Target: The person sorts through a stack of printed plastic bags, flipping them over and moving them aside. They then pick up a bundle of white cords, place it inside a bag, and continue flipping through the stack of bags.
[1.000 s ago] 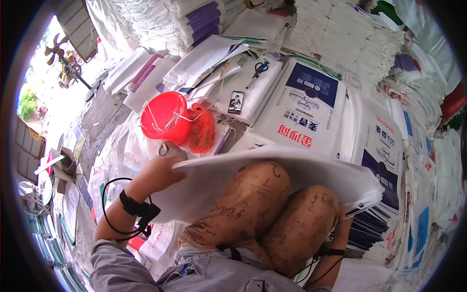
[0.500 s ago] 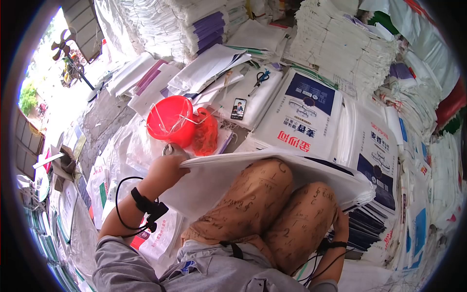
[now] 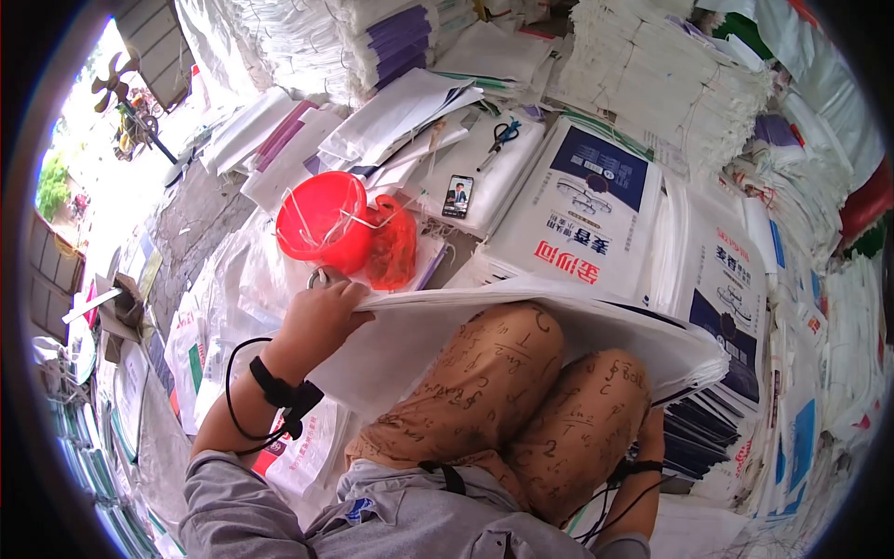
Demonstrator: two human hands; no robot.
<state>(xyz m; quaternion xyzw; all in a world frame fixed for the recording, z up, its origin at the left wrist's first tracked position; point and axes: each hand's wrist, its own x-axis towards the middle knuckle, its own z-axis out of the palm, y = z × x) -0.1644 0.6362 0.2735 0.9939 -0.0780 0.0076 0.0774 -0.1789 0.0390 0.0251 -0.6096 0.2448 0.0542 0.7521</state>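
A stack of white woven sacks stands on edge across my lap, leaning against my knees. My left hand is closed on its left end, thumb on the near side. A grey metal loop sticks up from the same hand; the rest of it is hidden. My right hand is low beside my right knee, below the right end of the stack. Its fingers are hidden behind the knee and the sacks, so I cannot see what they touch.
Ahead are a red bucket with white strips, a red plastic bag, a phone and blue-handled scissors. Printed sacks lie in piles ahead and right. Tall sack bundles rise behind; a fan stands far left.
The right end of the sack stack has shifted slightly to the right. My left hand keeps its hold, its fingers moved a little. The right hand is more hidden now.
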